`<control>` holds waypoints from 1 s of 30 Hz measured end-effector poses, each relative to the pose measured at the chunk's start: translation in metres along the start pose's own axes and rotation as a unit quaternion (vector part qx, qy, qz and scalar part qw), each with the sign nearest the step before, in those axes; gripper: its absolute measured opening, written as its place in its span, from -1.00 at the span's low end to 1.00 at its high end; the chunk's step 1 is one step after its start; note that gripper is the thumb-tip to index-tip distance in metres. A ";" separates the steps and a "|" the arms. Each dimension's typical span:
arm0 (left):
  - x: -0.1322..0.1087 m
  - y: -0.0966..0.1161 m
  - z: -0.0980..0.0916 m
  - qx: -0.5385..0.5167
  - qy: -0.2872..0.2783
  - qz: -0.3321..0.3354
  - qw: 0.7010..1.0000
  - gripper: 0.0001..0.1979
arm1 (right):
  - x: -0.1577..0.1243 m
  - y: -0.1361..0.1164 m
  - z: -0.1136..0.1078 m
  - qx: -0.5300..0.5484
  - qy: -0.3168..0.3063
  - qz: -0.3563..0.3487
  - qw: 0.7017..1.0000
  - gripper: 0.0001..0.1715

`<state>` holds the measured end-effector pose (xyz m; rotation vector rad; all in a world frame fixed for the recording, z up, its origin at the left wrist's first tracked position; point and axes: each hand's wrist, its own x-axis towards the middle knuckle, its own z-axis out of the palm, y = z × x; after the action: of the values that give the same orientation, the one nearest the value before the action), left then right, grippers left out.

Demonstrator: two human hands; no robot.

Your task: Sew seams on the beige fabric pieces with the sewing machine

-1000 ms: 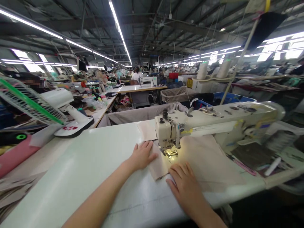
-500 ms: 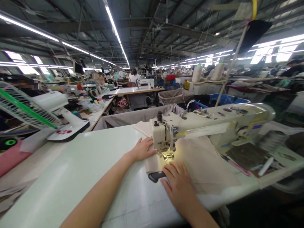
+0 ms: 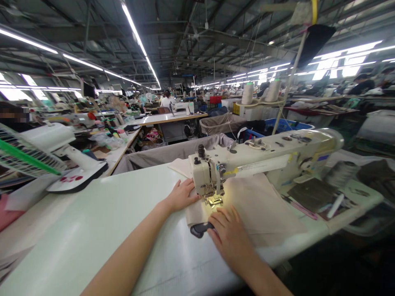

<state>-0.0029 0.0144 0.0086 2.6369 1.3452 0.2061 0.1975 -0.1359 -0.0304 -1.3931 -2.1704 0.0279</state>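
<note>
A beige fabric piece (image 3: 262, 209) lies under the needle area of a white sewing machine (image 3: 237, 158), whose lamp lights the metal presser foot (image 3: 215, 201). My left hand (image 3: 182, 195) rests flat on the fabric's left part beside the machine head, fingers stretched and apart. My right hand (image 3: 230, 232) lies on the fabric in front of the presser foot, fingers spread and slightly bent. A black, rounded piece (image 3: 199, 230) juts out at the fabric's near edge by the right thumb and fingertips. Its kind is unclear, its right end being hidden by the hand.
A white fan (image 3: 61, 156) stands left of the pale table (image 3: 92, 213). Pink-handled snips (image 3: 299, 207), dark cloth (image 3: 313, 193) and a grey thread cone (image 3: 341, 174) lie to the right. Behind the machine is a cloth-lined bin (image 3: 160, 154); thread cones (image 3: 247, 93) stand above.
The camera view has shifted slightly, so the scene sits further left. Both hands keep nearly the same places on the fabric by the presser foot.
</note>
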 end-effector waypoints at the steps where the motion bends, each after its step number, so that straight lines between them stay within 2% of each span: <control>1: 0.001 0.000 -0.001 0.006 0.000 -0.004 1.000 -0.60 | 0.001 0.000 -0.001 0.001 -0.005 0.001 1.000 -0.87; 5: 0.000 0.012 -0.005 0.028 0.024 -0.019 0.999 -0.66 | 0.005 0.001 -0.004 0.022 -0.011 0.001 1.000 -0.86; 9: -0.024 0.044 0.000 0.045 0.058 -0.012 0.997 -0.76 | 0.005 0.002 -0.005 0.026 -0.009 -0.004 1.000 -0.84; 10: -0.033 0.053 0.004 0.037 0.054 0.006 0.998 -0.75 | 0.004 0.002 -0.005 0.021 -0.011 -0.006 1.000 -0.83; 14: -0.069 0.072 0.017 -0.042 0.069 0.147 0.986 -0.72 | 0.000 0.002 -0.005 0.010 -0.020 -0.011 1.000 -0.72; 16: -0.077 0.073 0.020 -0.048 0.077 0.177 0.980 -0.70 | -0.002 0.002 -0.005 0.012 -0.023 -0.008 1.000 -0.70; 18: -0.078 0.070 0.018 -0.049 0.074 0.180 0.980 -0.69 | 0.000 0.003 -0.004 0.012 -0.024 -0.006 1.000 -0.70; 24: -0.059 0.055 0.008 -0.059 0.043 0.161 0.984 -0.69 | 0.018 0.007 -0.001 0.009 -0.021 -0.007 1.000 -0.71; 30: -0.050 0.044 0.009 -0.043 0.047 0.152 0.986 -0.68 | 0.023 0.009 -0.002 0.031 -0.019 -0.003 0.999 -0.73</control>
<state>0.0043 -0.0520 0.0071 2.7750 0.9272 0.4244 0.1992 -0.1131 -0.0217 -1.3623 -2.1864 0.1196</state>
